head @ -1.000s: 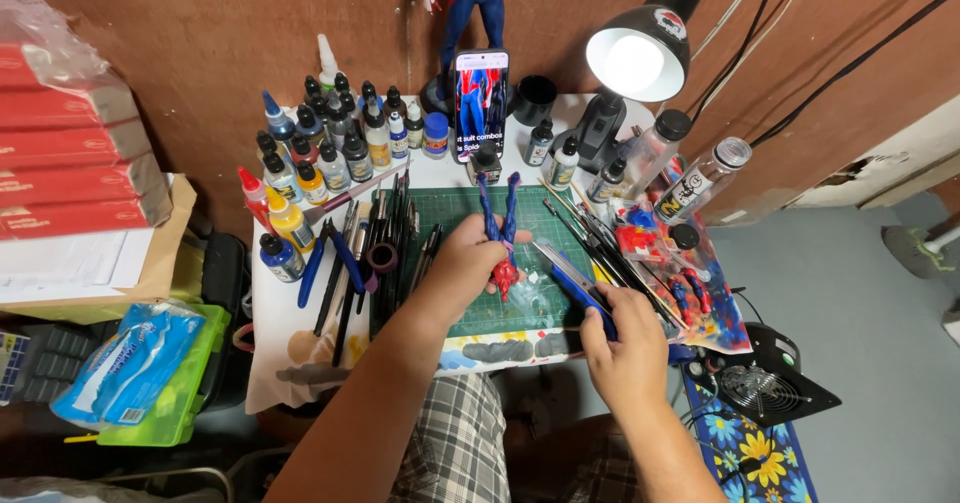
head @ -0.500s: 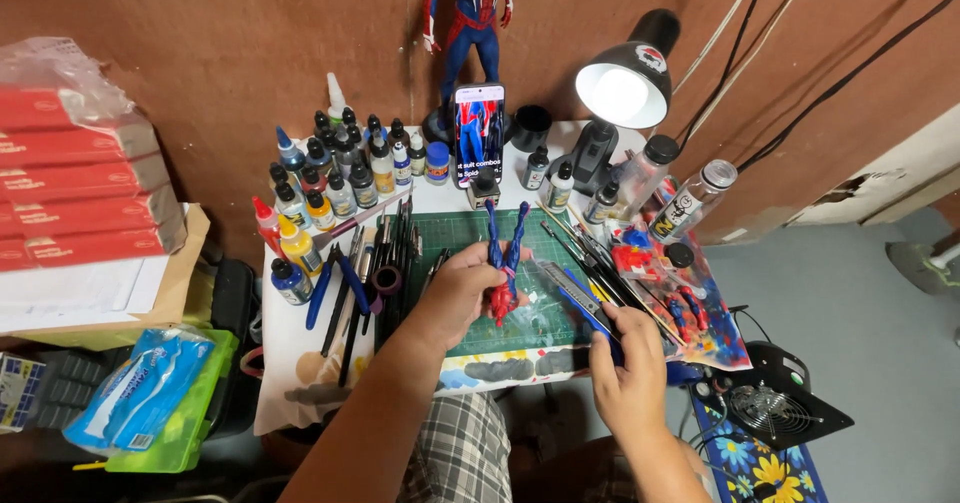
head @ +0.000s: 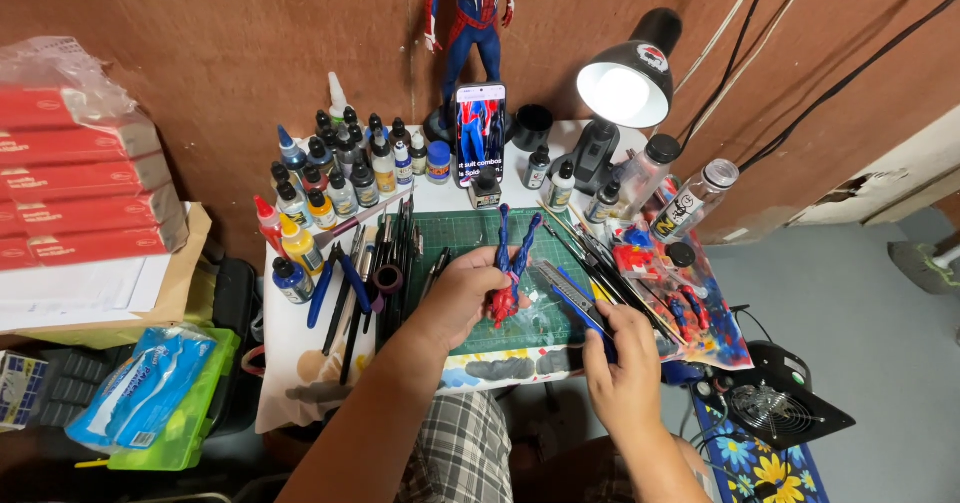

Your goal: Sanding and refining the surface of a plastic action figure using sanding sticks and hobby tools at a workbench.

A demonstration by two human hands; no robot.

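Note:
My left hand (head: 462,298) grips a small red and blue figure (head: 510,263) by its red torso, its two blue legs pointing up and away over the green cutting mat (head: 455,235). My right hand (head: 625,363) holds a blue utility knife (head: 566,290) at the mat's right edge, blade end toward the figure. The two hands are a short way apart.
Rows of paint bottles (head: 340,178) stand at the back left, brushes and pliers (head: 365,273) beside the mat. A phone (head: 480,133) leans upright, a lit desk lamp (head: 625,83) to its right. Red boxes (head: 80,178) stack at left; a small fan (head: 785,408) sits low right.
The view has tilted up slightly and my right hand has risen from the table's front edge toward the knife handle. My left hand keeps the figure in about the same place.

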